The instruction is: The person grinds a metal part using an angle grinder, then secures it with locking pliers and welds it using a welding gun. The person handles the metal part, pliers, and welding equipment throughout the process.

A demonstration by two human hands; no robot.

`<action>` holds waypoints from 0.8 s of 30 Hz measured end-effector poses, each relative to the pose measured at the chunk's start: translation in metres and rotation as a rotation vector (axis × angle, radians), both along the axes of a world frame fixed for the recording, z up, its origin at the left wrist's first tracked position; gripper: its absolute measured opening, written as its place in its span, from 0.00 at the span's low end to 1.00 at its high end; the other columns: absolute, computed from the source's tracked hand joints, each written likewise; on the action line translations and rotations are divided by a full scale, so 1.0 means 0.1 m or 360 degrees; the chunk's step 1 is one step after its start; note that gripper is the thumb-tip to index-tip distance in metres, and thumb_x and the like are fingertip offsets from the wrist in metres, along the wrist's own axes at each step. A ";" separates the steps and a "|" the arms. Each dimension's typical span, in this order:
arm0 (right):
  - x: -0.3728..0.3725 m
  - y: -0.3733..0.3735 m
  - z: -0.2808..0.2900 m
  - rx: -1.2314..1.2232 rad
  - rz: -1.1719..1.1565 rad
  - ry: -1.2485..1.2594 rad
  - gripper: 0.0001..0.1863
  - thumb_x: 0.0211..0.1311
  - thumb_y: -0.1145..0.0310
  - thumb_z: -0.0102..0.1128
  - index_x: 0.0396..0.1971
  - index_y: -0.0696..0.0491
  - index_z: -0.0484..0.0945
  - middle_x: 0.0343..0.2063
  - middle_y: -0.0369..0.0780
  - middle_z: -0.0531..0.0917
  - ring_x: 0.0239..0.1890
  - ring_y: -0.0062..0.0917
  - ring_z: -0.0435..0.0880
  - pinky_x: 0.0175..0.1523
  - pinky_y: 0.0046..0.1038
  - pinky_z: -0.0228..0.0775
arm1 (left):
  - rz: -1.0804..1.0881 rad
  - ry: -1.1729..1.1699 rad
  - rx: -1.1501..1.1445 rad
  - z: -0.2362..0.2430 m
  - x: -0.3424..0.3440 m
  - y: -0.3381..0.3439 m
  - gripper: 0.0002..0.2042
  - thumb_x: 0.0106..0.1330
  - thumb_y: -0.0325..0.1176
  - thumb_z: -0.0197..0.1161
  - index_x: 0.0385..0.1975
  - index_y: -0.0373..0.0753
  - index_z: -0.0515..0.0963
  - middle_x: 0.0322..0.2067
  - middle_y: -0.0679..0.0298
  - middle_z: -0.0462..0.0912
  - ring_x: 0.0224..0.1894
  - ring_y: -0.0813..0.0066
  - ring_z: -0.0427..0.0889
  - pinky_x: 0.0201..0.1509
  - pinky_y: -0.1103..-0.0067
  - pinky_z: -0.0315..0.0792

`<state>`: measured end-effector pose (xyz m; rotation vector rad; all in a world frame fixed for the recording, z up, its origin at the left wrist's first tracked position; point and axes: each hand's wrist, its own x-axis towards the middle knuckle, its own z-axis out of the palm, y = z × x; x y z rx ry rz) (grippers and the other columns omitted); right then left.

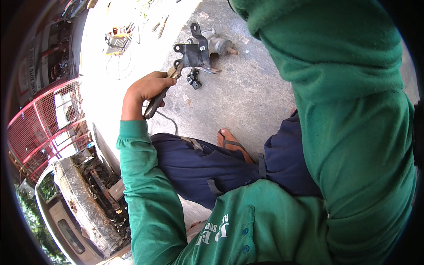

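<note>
My left hand (152, 87) is closed around a pair of pliers (155, 104), whose jaws reach the near left edge of a black metal bracket (191, 54). The bracket has several holed lugs and lies on the concrete floor. Right behind it is a grey cylindrical metal part (219, 45) with a brownish stub at its end; I cannot tell whether the two are joined. A small black metal piece (193, 78) lies just below the bracket. My right arm (349, 101), in a green sleeve, is raised across the right side, and its hand is out of the picture.
Farther off at the upper left are an orange and grey box-like device (117, 41) with cables and a few slim tools (162, 26). A red mesh gate (44, 123) and a stripped vehicle body (86, 207) stand at the left. My sandalled foot (234, 143) is on the concrete (260, 110).
</note>
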<state>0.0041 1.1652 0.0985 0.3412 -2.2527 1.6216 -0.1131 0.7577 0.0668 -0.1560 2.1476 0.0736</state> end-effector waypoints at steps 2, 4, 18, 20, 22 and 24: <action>-0.01 -0.01 -0.01 0.0004 0.0000 -0.0005 0.25 0.67 0.57 0.73 0.56 0.60 0.84 0.39 0.43 0.90 0.38 0.25 0.90 0.41 0.25 0.81 | -0.0011 0.0004 0.0015 0.00 0.00 0.03 0.26 0.75 0.47 0.64 0.60 0.30 0.77 0.26 0.60 0.80 0.19 0.69 0.84 0.21 0.74 0.79; -0.03 -0.02 -0.01 0.0004 0.0004 -0.0006 0.25 0.67 0.57 0.73 0.56 0.60 0.84 0.38 0.43 0.90 0.38 0.25 0.90 0.41 0.25 0.81 | -0.0009 -0.0001 0.0017 0.01 0.01 0.04 0.27 0.75 0.46 0.65 0.62 0.29 0.77 0.26 0.60 0.81 0.19 0.69 0.84 0.21 0.74 0.79; -0.06 -0.09 -0.01 0.0013 0.0018 -0.0012 0.25 0.67 0.57 0.74 0.55 0.61 0.85 0.38 0.43 0.90 0.37 0.24 0.90 0.40 0.25 0.81 | 0.0071 0.0013 0.0146 0.01 -0.02 -0.09 0.38 0.68 0.49 0.76 0.69 0.27 0.72 0.25 0.62 0.80 0.17 0.72 0.83 0.20 0.77 0.78; -0.06 -0.10 -0.01 0.0015 0.0022 -0.0012 0.25 0.67 0.57 0.74 0.55 0.61 0.85 0.38 0.43 0.90 0.37 0.24 0.90 0.40 0.25 0.81 | 0.0072 0.0023 0.0148 0.00 -0.02 -0.10 0.38 0.68 0.49 0.77 0.69 0.27 0.73 0.24 0.63 0.80 0.17 0.72 0.83 0.19 0.77 0.78; -0.07 -0.10 -0.01 0.0015 0.0025 -0.0013 0.25 0.67 0.58 0.74 0.55 0.61 0.85 0.37 0.43 0.91 0.36 0.24 0.90 0.40 0.24 0.81 | 0.0067 0.0019 0.0144 0.01 -0.02 -0.09 0.38 0.68 0.49 0.77 0.68 0.27 0.73 0.24 0.63 0.79 0.17 0.72 0.83 0.19 0.77 0.78; -0.07 -0.11 -0.01 0.0016 0.0026 -0.0014 0.25 0.67 0.58 0.74 0.55 0.61 0.85 0.37 0.43 0.91 0.36 0.24 0.90 0.39 0.24 0.81 | 0.0058 0.0040 0.0136 0.00 -0.01 -0.09 0.38 0.68 0.49 0.77 0.68 0.27 0.73 0.23 0.64 0.79 0.17 0.72 0.83 0.19 0.77 0.78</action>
